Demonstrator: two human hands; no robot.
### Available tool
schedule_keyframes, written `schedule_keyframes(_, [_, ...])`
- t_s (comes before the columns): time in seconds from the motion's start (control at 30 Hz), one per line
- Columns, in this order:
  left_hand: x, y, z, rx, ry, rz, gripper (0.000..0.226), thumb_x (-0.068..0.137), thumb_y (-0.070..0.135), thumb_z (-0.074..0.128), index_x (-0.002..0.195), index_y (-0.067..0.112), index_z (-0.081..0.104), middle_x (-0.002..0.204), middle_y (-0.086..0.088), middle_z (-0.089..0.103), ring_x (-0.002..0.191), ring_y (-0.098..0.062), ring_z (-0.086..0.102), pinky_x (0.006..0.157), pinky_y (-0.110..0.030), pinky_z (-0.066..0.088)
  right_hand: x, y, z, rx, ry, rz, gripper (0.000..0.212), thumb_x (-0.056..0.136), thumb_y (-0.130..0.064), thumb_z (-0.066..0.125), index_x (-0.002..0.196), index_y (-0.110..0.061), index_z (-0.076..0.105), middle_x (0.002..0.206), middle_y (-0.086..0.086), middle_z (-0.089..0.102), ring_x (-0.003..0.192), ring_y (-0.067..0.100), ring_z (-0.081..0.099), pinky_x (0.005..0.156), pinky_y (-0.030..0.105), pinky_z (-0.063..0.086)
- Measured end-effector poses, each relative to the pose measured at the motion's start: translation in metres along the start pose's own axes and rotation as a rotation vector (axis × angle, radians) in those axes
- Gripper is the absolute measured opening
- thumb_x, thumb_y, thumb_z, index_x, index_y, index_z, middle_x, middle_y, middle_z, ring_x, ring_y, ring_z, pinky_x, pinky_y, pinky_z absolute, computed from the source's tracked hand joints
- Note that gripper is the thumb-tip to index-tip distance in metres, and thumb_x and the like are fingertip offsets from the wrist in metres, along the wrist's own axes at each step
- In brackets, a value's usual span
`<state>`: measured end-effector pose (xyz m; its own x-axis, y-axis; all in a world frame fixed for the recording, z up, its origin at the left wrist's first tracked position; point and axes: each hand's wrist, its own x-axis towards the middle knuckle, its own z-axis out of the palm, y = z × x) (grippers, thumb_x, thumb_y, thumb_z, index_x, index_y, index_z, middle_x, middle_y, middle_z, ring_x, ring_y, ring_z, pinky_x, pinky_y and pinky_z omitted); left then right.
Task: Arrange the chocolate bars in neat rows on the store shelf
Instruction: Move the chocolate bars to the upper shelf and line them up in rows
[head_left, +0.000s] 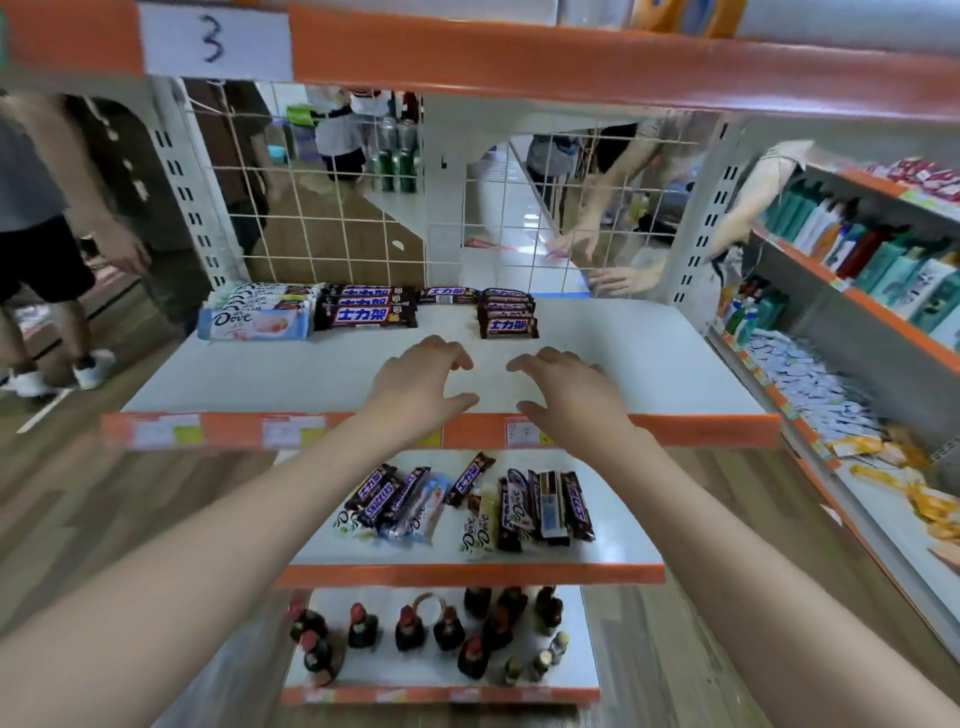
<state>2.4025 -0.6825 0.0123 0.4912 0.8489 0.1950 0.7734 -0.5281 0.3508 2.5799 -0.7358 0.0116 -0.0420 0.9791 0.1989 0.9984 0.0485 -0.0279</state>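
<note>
Two bare forearms reach in from the bottom, and both hands hover over the front of the white shelf (649, 358), holding nothing. The left hand (418, 387) and right hand (569, 397) sit close together, fingers loosely bent and spread apart, thumbs pointing toward each other. At the back of that shelf the chocolate bars are already lined up: a row of pale Dove bars (257, 312) far left, dark Snickers bars (370, 306) just beside them, one single bar (448, 295) further right, then a shorter Snickers stack (509, 314). One shelf down, a messy pile of mixed bars (467, 504) lies scattered. Below that, dark bottles (449, 631) stand around.
</note>
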Motion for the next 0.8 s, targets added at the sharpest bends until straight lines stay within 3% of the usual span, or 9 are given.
schedule_keyframes(0.27, [-0.081, 0.006, 0.006, 0.015, 0.016, 0.022, 0.035, 0.082, 0.034, 0.065, 0.113, 0.020, 0.057, 0.113, 0.001, 0.055, 0.102, -0.018, 0.055, 0.077, -0.031, 0.043, -0.068, -0.038, 0.006, 0.016, -0.003, -0.004, 0.044, 0.088, -0.027, 0.059, 0.131, -0.028, 0.045, 0.128, -0.002, 0.052, 0.118, 0.024, 0.047, 0.089, 0.038, 0.040])
schedule_keyframes(0.37, [-0.105, 0.002, 0.016, 0.030, -0.003, 0.031, 0.032, 0.081, 0.029, 0.065, 0.111, 0.020, 0.057, 0.115, 0.000, 0.057, 0.106, -0.020, 0.054, 0.082, -0.034, 0.046, -0.090, -0.047, 0.013, 0.031, -0.035, -0.005, 0.048, 0.088, -0.023, 0.058, 0.134, -0.028, 0.043, 0.134, -0.001, 0.049, 0.124, 0.024, 0.044, 0.093, 0.042, 0.041])
schedule_keyframes(0.63, [-0.141, -0.014, 0.052, 0.154, -0.124, 0.019, 0.031, 0.083, 0.032, 0.060, 0.112, 0.021, 0.055, 0.113, 0.000, 0.055, 0.105, -0.023, 0.053, 0.076, -0.033, 0.042, -0.127, -0.058, 0.051, 0.054, -0.125, 0.013, 0.049, 0.087, -0.012, 0.050, 0.133, -0.027, 0.045, 0.120, 0.001, 0.052, 0.115, 0.025, 0.048, 0.083, 0.037, 0.041])
schedule_keyframes(0.8, [-0.147, -0.020, 0.078, 0.177, -0.199, 0.009, 0.034, 0.084, 0.032, 0.059, 0.115, 0.020, 0.052, 0.114, -0.002, 0.053, 0.107, -0.022, 0.052, 0.076, -0.035, 0.043, -0.136, -0.052, 0.081, 0.096, -0.176, 0.021, 0.050, 0.087, -0.009, 0.050, 0.134, -0.025, 0.045, 0.129, 0.001, 0.050, 0.119, 0.025, 0.045, 0.088, 0.042, 0.042])
